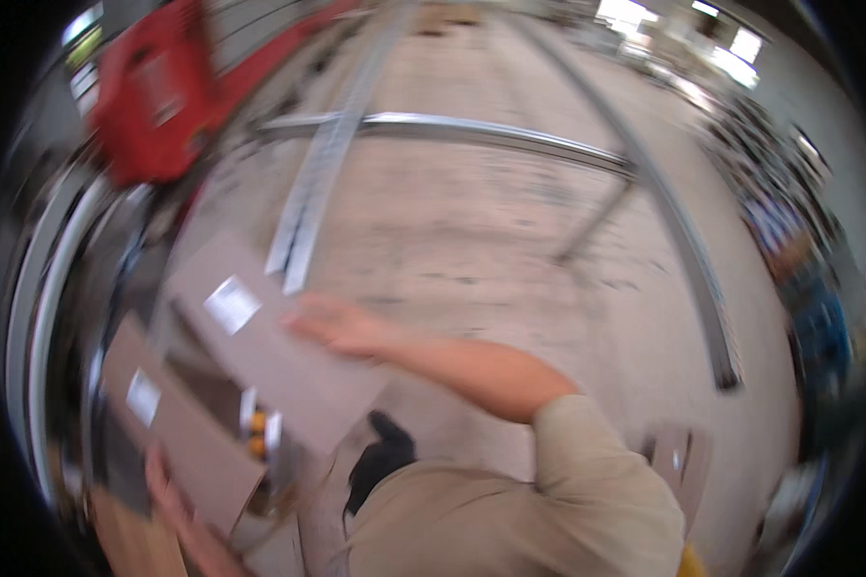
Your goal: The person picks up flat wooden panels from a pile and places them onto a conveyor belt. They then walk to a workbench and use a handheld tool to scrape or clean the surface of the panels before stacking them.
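The pale floor [471, 250] spreads through the room, with long metal bars [500, 135] across it; a red machine [159, 106] stands at left; at lower left, the right hand [342, 325] lies, fingers extended, on the right cardboard panel [284, 356]; the left hand [166, 490] is at the left cardboard panel [192, 438], its fingers blurred; whether either hand grips, one cannot tell; between these panels, orange objects [258, 435] are partly hidden, too unclear to name.

Nothing legible: white label [232, 305] on upper brown panel [274, 354], second label [143, 397] on lower panel [188, 442] (both frame-left), pale sticker [159, 88] on red housing [130, 120], upper left.
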`<action>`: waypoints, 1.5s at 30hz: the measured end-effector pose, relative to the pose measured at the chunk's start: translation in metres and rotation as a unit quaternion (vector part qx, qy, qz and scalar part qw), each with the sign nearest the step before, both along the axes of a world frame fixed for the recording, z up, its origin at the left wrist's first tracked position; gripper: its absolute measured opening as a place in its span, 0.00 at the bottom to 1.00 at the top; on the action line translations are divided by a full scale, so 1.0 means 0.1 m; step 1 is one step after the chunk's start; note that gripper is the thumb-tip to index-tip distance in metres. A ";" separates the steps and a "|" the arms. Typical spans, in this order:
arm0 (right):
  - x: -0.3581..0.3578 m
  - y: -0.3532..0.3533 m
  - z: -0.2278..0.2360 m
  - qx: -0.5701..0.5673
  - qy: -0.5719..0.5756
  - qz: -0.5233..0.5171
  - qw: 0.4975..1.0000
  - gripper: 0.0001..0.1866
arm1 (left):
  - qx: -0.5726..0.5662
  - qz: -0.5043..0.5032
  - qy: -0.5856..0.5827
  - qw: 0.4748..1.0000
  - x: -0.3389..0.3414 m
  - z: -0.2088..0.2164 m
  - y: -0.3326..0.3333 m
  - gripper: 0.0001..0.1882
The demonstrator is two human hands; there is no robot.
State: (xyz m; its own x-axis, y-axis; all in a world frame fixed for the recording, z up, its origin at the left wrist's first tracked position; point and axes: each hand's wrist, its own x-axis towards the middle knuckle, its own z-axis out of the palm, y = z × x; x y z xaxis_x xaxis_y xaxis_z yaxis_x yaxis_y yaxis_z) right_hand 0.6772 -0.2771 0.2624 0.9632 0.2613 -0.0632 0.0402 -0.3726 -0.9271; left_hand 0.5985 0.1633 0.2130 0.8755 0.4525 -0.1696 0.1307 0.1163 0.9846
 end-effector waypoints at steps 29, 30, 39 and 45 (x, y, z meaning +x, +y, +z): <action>3.86 0.90 -0.12 0.194 0.342 0.296 0.870 0.17 | -0.221 0.301 0.062 0.926 1.92 0.44 -1.73 0.21; 3.87 0.91 -0.16 0.193 0.349 0.290 0.870 0.18 | -0.225 0.308 0.071 0.922 1.95 0.47 -1.74 0.21; 3.86 1.08 -0.22 0.125 0.337 0.258 0.897 0.14 | -0.189 0.213 0.025 0.958 1.92 0.26 -1.50 0.21; 3.92 1.07 -0.29 0.199 0.353 0.307 0.861 0.17 | -0.234 0.239 0.040 0.942 1.99 0.40 -1.51 0.21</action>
State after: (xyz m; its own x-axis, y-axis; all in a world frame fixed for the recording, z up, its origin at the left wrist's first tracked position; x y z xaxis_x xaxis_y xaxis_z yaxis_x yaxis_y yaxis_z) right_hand 1.0694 -0.1699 0.2333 0.3935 0.8441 -0.3643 -0.5094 -0.1297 -0.8507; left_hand 0.7972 0.0124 0.2531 0.5664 0.6507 -0.5057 0.0256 0.5995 0.8000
